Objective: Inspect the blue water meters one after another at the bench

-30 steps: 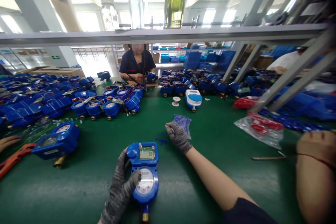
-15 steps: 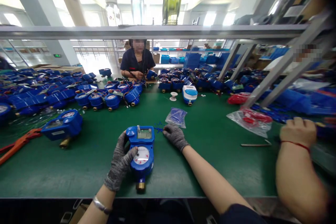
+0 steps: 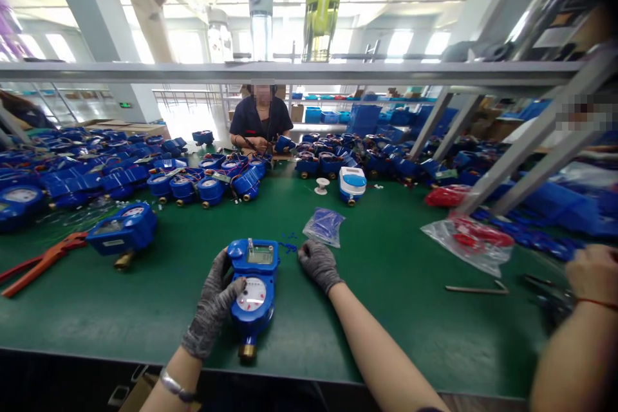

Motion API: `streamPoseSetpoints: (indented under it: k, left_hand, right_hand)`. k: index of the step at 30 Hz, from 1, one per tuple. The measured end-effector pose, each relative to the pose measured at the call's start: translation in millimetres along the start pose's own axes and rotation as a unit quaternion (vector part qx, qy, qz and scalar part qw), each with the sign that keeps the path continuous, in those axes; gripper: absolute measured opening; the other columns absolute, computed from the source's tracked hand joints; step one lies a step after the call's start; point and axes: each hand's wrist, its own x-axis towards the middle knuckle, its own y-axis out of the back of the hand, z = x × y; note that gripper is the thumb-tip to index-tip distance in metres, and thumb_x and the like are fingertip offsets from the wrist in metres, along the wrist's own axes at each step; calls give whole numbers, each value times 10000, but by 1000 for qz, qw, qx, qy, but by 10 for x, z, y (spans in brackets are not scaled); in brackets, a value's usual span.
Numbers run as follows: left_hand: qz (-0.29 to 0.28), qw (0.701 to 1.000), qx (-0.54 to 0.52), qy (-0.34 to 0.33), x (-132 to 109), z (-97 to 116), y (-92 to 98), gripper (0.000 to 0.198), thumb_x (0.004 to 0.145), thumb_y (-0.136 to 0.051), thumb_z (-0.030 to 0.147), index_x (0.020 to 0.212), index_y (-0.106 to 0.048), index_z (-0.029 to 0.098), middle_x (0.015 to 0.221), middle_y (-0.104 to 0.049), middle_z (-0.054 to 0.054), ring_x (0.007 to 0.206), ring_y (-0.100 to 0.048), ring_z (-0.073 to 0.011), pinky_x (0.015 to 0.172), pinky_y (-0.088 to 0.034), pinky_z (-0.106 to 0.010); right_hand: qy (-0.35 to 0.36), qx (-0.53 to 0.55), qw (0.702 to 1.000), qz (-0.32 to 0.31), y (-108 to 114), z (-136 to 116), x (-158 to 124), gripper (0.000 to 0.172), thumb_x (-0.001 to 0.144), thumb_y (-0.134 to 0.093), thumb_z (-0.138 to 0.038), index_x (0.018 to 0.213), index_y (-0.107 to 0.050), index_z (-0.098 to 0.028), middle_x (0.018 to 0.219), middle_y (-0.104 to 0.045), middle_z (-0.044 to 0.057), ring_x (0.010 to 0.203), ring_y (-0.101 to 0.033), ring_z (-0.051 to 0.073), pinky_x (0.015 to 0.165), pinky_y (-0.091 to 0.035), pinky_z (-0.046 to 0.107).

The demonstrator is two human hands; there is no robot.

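Observation:
A blue water meter with a small display, a white dial and a brass end stands at the front of the bench. My gloved left hand grips it from the left side, thumb by the dial. To the right of the meter, my gloved right hand rests low over the green surface, its fingers curled together; whatever they hold is hidden. Tiny blue pieces lie scattered just left of those fingertips. Behind this hand is a clear bag with blue-purple contents.
Another meter and orange-handled pliers lie left. Blue meters crowd the back. A white spool, a white-topped meter, a bag of red parts and an L-shaped key lie rightward. A co-worker's hand is far right.
The view has shifted slightly. My right hand's fingers have curled in more beside the blue pieces. The co-worker's hand at right has moved outward and down, uncovering a dark tool.

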Motion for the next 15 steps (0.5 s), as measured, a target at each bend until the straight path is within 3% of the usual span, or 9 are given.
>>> streamPoseSetpoints:
  k: [4, 10, 12, 15]
  left_hand:
    - [-9, 999, 2, 36, 63, 71, 40, 707, 757, -762, 343, 1378, -431, 270, 1427, -491, -96, 1301, -470, -318, 1049, -442, -422]
    - [-32, 999, 41, -8, 458, 203, 169, 507, 825, -663, 447, 1246, -585, 176, 1346, -558, -124, 1276, -486, -324, 1096, -376, -434]
    - [-42, 997, 63, -12, 603, 332, 171, 479, 835, -647, 451, 1212, -606, 159, 1307, -584, -136, 1248, -508, -328, 1095, -369, -467]
    - [-93, 985, 138, 33, 772, 668, 113, 483, 790, -689, 489, 1136, -656, 155, 1215, -638, -139, 1188, -551, -335, 1076, -384, -485]
  right_hand:
    - [-21, 10, 999, -30, 72, 85, -47, 149, 804, -596, -300, 750, -666, -179, 735, -671, 53, 660, -577, 161, 592, -367, 246]
    - [-16, 68, 997, -30, 96, 272, -77, 233, 886, -504, -345, 893, -681, -193, 896, -704, 61, 788, -630, 174, 673, -436, 249]
    - [-18, 92, 995, -29, 92, 350, -95, 245, 894, -494, -341, 969, -675, -195, 964, -708, 57, 836, -645, 170, 712, -464, 246]
    - [-9, 117, 992, -39, 72, 423, -119, 239, 862, -534, -314, 1023, -672, -203, 1002, -705, 49, 879, -650, 174, 768, -485, 257]
